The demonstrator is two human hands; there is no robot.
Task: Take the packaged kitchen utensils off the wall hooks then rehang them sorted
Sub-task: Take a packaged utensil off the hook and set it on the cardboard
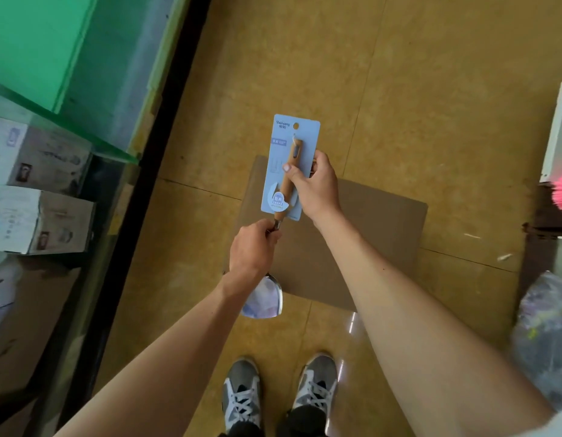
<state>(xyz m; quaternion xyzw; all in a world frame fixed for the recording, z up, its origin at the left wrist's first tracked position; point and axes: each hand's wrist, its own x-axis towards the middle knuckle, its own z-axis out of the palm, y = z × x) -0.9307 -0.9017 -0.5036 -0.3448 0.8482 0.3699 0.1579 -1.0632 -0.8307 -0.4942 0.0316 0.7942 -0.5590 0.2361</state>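
Two bare hands hold one packaged spatula in the air above a flat cardboard sheet lying on the yellow tiled floor. The left hand has its fingers curled round the metal neck just below the wooden handle, with the shiny blade sticking out beneath the wrist. The right hand pinches the handle and its pale blue backing card, thumb pressed on the front and fingers wrapped behind the card's right edge, while grey sneakers stand below and printed boxes sit at the left.
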